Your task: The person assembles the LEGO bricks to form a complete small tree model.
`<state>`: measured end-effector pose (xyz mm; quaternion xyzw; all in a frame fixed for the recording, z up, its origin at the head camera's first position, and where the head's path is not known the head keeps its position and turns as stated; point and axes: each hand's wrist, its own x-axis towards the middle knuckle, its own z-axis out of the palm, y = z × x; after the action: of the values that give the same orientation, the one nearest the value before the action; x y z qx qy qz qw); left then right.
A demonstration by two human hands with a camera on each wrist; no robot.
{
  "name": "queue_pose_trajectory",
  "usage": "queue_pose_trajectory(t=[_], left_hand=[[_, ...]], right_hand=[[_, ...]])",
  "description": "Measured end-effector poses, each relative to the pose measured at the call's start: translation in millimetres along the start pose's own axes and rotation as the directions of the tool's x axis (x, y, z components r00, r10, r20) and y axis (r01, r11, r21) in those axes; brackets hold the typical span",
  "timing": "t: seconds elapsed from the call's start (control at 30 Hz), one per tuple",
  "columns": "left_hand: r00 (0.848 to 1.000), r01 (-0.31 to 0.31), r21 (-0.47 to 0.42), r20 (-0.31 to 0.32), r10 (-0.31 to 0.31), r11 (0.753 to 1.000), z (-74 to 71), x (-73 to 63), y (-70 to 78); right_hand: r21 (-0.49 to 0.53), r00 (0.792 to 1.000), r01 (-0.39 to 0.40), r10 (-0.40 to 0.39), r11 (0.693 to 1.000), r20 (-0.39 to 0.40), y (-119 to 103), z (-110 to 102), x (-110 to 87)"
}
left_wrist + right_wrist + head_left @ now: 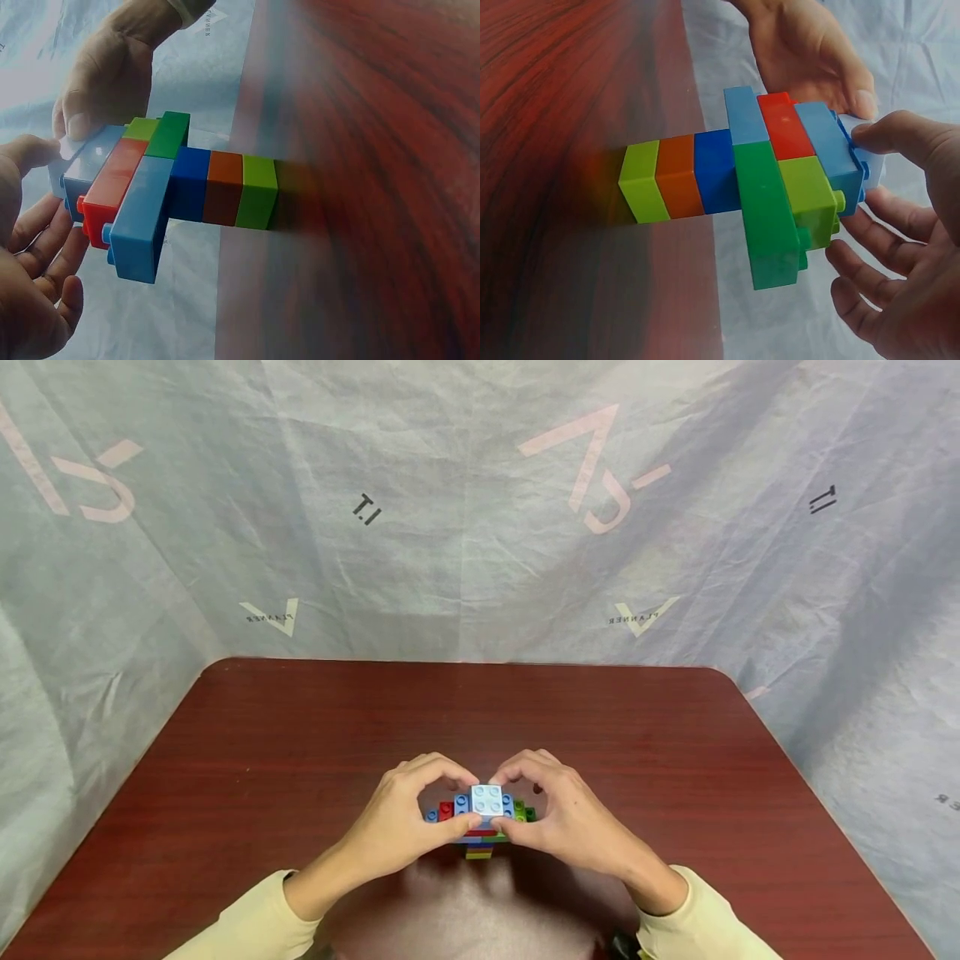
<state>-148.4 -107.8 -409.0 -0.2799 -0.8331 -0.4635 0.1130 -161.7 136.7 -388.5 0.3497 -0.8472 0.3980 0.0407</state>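
A toy building-brick model stands upright on the table, with a narrow stem of lime (640, 181), orange (679, 177) and blue (717, 171) bricks. Wider rows rest above it: light blue (139, 232) beside dark green (766, 217), then red (112, 187) beside lime, then a light blue brick (829, 142). A white brick (487, 799) with studs upward tops the stack. My left hand (397, 817) pinches the white brick from the left between thumb and forefinger. From the right, my right hand (573, 817) pinches it likewise. The hands partly hide its sides.
The dark red wooden table (315, 718) extends beyond and to both sides of the model. A grey printed cloth (465, 552) hangs behind and beside the table. Near the right sleeve, a small dark object (622, 945) shows at the bottom edge.
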Motion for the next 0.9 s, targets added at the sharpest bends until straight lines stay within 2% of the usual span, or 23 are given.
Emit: queue_pose_trajectory(t=[0.23, 0.6, 0.9], left_hand=[[1.000, -0.002, -0.039, 0.011, 0.003, 0.999, -0.2, -0.6, -2.6], [0.999, 0.023, -0.060, 0.024, -0.021, 0.998, 0.4, -0.2, -3.1], [0.999, 0.020, -0.060, 0.029, -0.018, 0.998, -1.1, 0.5, -4.4]], right_hand=[[0.040, 1.000, 0.021, -0.021, 0.999, 0.001, 5.6, 1.8, -1.3], [0.078, 0.999, 0.037, -0.036, 0.996, -0.008, 9.4, 4.1, -2.2], [0.107, 0.999, 0.046, -0.046, 0.993, -0.006, 12.4, 6.4, -0.2]])
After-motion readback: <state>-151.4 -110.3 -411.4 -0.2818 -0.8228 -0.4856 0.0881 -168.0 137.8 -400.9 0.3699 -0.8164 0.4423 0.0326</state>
